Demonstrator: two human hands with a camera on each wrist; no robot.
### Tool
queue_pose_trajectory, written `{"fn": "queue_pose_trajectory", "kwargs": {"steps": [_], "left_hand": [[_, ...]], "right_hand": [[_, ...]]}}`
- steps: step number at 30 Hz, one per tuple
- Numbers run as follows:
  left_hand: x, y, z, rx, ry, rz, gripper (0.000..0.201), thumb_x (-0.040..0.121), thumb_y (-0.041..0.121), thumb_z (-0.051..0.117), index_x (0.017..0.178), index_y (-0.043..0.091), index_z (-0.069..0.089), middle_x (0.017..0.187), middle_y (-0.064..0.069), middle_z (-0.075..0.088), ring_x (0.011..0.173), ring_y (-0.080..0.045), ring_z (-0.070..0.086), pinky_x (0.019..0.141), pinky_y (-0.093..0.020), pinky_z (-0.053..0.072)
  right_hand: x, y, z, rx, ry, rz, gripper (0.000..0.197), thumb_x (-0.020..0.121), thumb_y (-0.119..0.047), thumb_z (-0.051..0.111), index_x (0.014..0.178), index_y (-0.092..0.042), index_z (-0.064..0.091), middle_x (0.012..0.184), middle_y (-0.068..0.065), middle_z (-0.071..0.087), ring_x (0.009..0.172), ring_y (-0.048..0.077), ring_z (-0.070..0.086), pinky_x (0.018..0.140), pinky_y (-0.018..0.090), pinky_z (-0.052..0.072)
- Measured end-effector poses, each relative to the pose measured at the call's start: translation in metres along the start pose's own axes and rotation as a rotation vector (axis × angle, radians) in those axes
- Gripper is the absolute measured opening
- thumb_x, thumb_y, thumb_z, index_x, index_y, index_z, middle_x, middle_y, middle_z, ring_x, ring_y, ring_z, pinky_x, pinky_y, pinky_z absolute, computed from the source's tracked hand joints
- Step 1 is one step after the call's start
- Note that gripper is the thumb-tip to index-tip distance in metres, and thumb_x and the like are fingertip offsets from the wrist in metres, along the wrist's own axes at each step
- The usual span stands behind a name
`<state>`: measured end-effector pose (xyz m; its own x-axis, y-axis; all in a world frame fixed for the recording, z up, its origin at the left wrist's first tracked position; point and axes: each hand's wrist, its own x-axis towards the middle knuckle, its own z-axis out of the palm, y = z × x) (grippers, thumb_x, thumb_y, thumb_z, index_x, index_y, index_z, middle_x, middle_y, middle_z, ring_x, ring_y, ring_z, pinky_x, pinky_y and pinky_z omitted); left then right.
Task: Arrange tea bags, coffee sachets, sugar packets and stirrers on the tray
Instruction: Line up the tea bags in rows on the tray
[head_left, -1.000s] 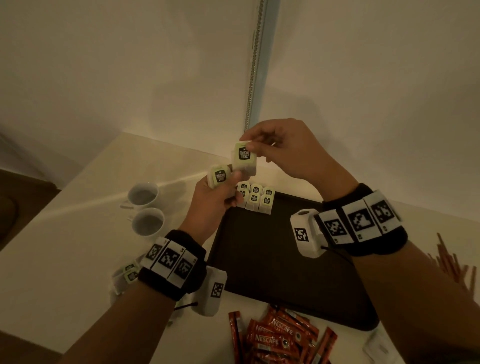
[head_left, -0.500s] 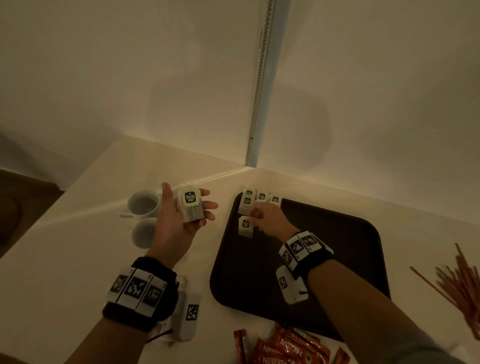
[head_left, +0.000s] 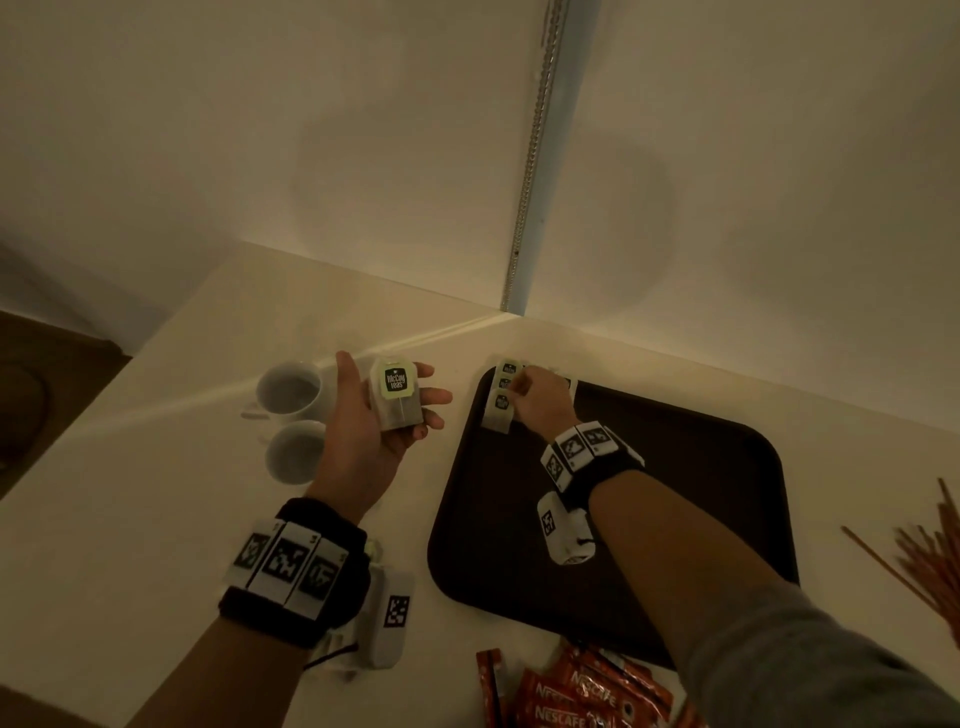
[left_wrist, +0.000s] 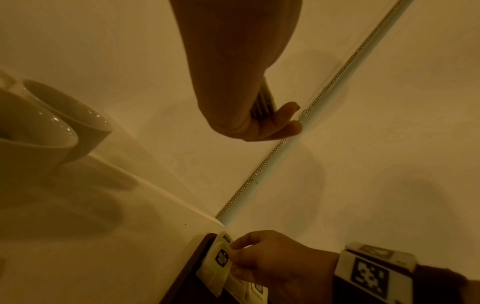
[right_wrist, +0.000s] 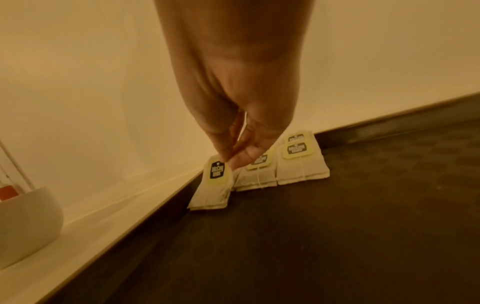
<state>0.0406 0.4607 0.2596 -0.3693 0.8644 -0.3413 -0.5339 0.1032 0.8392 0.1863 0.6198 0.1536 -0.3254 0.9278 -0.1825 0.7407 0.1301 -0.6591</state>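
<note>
A dark brown tray (head_left: 675, 519) lies on the pale counter. Several tea bags (head_left: 508, 370) with green tags sit in rows at its far left corner, seen close in the right wrist view (right_wrist: 301, 162). My right hand (head_left: 519, 397) pinches the tag of one tea bag (head_left: 498, 413) there; the bag's lower edge touches the tray (right_wrist: 311, 236) beside the others. My left hand (head_left: 358, 410) hovers palm up, left of the tray, carrying a small stack of tea bags (head_left: 396, 397) on its straight fingers, thumb apart.
Two white cups (head_left: 291, 389) (head_left: 296, 449) stand left of my left hand. Red coffee sachets (head_left: 587, 691) lie at the counter's near edge, and wooden stirrers (head_left: 930, 566) lie on the right. Walls meet in a corner just behind the tray.
A second ago both hands held tea bags together above the tray. My right hand has since carried one down to the far left corner. My left hand has moved left and turned palm up.
</note>
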Motion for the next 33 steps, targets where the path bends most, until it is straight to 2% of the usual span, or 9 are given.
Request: {"fn": "queue_pose_trajectory", "kwargs": {"steps": [3,6,9,11,15,18,21,26,33], "left_hand": [[0.001,-0.002,0.001,0.008,-0.010,-0.007,0.079,0.095,0.061,0.006,0.092,0.006,0.062,0.070,-0.012,0.069,0.050,-0.018,0.059,0.042,-0.017,0.040],[0.002,-0.002,0.003,0.011,-0.028,-0.009,0.078,0.096,0.061,0.006,0.092,0.006,0.062,0.070,-0.012,0.069,0.050,-0.018,0.059,0.041,-0.017,0.040],[0.003,-0.003,0.010,0.039,-0.035,-0.013,0.077,0.096,0.060,0.006,0.093,0.007,0.062,0.071,-0.012,0.070,0.051,-0.018,0.061,0.043,-0.018,0.041],[0.004,-0.004,0.018,0.065,-0.035,-0.006,0.074,0.096,0.060,0.008,0.100,0.010,0.063,0.073,-0.011,0.071,0.054,-0.018,0.062,0.048,-0.021,0.041],[0.001,0.000,0.035,0.084,-0.073,0.006,0.069,0.096,0.059,0.011,0.113,0.013,0.059,0.081,-0.009,0.073,0.060,-0.018,0.065,0.049,-0.019,0.045],[-0.004,0.002,0.043,0.140,-0.125,0.012,0.070,0.091,0.061,0.018,0.103,0.010,0.063,0.083,-0.010,0.073,0.062,-0.020,0.065,0.049,-0.019,0.046],[-0.009,0.002,0.047,0.192,-0.136,0.064,0.060,0.090,0.056,0.029,0.096,0.009,0.065,0.087,-0.011,0.073,0.062,-0.020,0.066,0.050,-0.019,0.048],[-0.012,0.005,0.054,0.196,-0.055,0.142,0.057,0.098,0.052,0.023,0.095,0.014,0.066,0.068,-0.001,0.069,0.063,-0.018,0.068,0.056,-0.023,0.053],[-0.019,0.013,0.061,0.109,-0.040,0.184,0.056,0.094,0.055,0.030,0.108,0.012,0.063,0.094,-0.008,0.070,0.075,-0.023,0.070,0.056,-0.022,0.052]], "right_hand": [[0.002,-0.002,-0.001,-0.005,0.008,0.012,0.009,0.085,-0.007,0.063,0.093,-0.005,0.063,0.098,0.013,0.066,0.096,0.025,0.061,0.086,0.037,0.051],[-0.007,-0.029,-0.014,0.158,0.056,-0.072,0.016,0.086,-0.022,0.066,0.096,-0.009,0.062,0.093,0.005,0.064,0.085,0.014,0.057,0.074,0.024,0.047],[-0.034,-0.081,-0.044,0.406,-0.104,-0.336,0.014,0.086,-0.023,0.067,0.094,-0.011,0.065,0.083,-0.011,0.061,0.076,-0.003,0.055,0.069,0.010,0.040],[-0.051,-0.107,-0.062,0.392,-0.256,-0.462,0.017,0.082,-0.020,0.071,0.095,-0.011,0.066,0.082,-0.014,0.060,0.074,-0.006,0.052,0.065,0.006,0.039],[-0.059,-0.120,-0.083,0.333,-0.302,-0.516,0.018,0.078,-0.017,0.076,0.092,-0.010,0.068,0.073,-0.014,0.058,0.065,-0.003,0.052,0.059,0.008,0.041],[-0.058,-0.119,-0.098,0.291,-0.239,-0.526,0.010,0.081,-0.016,0.072,0.089,-0.013,0.070,0.073,-0.006,0.065,0.066,0.000,0.056,0.065,0.008,0.044],[-0.059,-0.119,-0.114,0.259,-0.252,-0.515,0.014,0.082,-0.020,0.072,0.094,-0.013,0.070,0.077,-0.003,0.068,0.068,-0.002,0.059,0.069,0.008,0.045],[-0.073,-0.118,-0.119,0.222,-0.265,-0.576,0.021,0.076,-0.019,0.077,0.093,-0.018,0.065,0.076,-0.009,0.061,0.068,-0.003,0.055,0.062,0.007,0.041],[-0.085,-0.124,-0.126,0.271,-0.160,-0.558,0.016,0.080,-0.014,0.073,0.094,-0.014,0.066,0.078,-0.002,0.065,0.069,0.000,0.057,0.067,0.008,0.043]]}}
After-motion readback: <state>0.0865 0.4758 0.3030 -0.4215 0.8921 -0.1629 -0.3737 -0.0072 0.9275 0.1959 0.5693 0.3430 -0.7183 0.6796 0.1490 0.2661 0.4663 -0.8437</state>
